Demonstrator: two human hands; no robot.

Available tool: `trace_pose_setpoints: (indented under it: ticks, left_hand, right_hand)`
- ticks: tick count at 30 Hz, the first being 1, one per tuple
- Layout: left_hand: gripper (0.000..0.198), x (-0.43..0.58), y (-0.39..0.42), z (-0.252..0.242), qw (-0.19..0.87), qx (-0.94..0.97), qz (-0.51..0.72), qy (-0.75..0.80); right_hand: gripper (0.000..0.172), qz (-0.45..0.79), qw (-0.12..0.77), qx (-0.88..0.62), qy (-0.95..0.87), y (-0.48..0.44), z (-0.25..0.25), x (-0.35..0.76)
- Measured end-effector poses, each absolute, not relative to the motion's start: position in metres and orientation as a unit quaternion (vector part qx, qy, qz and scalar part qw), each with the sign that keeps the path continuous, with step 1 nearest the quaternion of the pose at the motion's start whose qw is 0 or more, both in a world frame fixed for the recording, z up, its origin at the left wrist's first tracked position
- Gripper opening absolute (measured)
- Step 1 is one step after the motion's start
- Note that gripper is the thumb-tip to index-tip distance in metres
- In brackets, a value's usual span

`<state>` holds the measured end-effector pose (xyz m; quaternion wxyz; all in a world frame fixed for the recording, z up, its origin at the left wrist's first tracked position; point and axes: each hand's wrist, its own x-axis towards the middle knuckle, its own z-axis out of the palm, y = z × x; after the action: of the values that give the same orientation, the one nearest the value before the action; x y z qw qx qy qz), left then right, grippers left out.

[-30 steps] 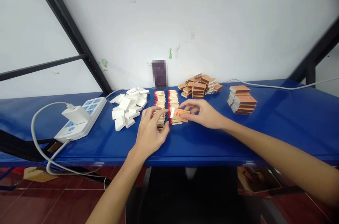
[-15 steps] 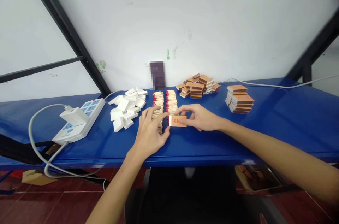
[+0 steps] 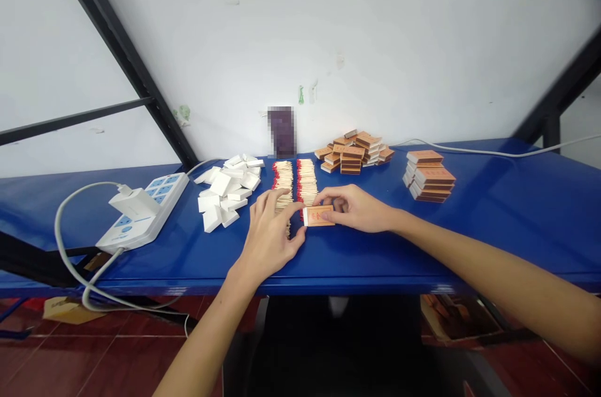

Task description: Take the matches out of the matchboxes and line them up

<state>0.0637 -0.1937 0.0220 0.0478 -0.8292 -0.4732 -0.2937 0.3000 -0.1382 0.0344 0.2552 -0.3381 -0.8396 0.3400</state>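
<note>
An orange matchbox (image 3: 320,216) with red lettering lies level between my hands near the table's front. My right hand (image 3: 354,208) grips its right part, thumb across the printed face. The white end of its inner tray shows at the left. My left hand (image 3: 270,231) is curled, with thumb and index finger at that white end, pinching it. Two rows of red-tipped matches, a left row (image 3: 283,179) and a right row (image 3: 307,179), run back from the hands; my left hand partly covers the left row.
White trays (image 3: 225,187) lie heaped at left, beside a power strip (image 3: 148,212) with a plugged-in charger (image 3: 135,204) and looping cable. Orange matchbox sleeves (image 3: 350,153) are piled behind. More matchboxes (image 3: 429,176) stand stacked at right. Black metal posts frame the blue table (image 3: 493,215).
The view has shifted a little, so everything sits slightly further right. Both hands stay at the matchbox, with hardly any movement between them.
</note>
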Motion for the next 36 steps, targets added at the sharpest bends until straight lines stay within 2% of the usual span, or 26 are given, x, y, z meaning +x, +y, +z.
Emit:
trace_pose_setpoints:
  ticks: [4,10,14,18,23,36]
  left_hand:
    - [0.036,0.063,-0.193,0.021,0.044,-0.833,-0.289,-0.47]
    - [0.036,0.062,-0.193,0.02,0.044,-0.833,-0.288,-0.471]
    - [0.035,0.063,-0.193,0.02,0.046,-0.831,-0.285,-0.475]
    - [0.036,0.063,-0.193,0.021,0.049,-0.828,-0.282,-0.482]
    - [0.036,0.063,-0.192,0.02,0.055,-0.828,-0.279,-0.483]
    - [0.034,0.066,-0.195,0.022,0.07,-0.801,-0.27,-0.529]
  right_hand:
    - [0.016,0.238,0.288,-0.322,-0.87,-0.132,0.033,0.303]
    - [0.02,0.197,0.266,-0.341,-0.88,-0.128,0.042,0.312]
    - [0.028,0.145,0.286,-0.354,-0.878,-0.131,0.048,0.314]
    - [0.021,0.137,0.261,-0.346,-0.891,-0.138,0.047,0.311]
    - [0.04,0.13,0.215,-0.299,-0.921,-0.144,0.042,0.303]
    - [0.036,0.123,0.198,-0.299,-0.925,-0.136,0.04,0.304]
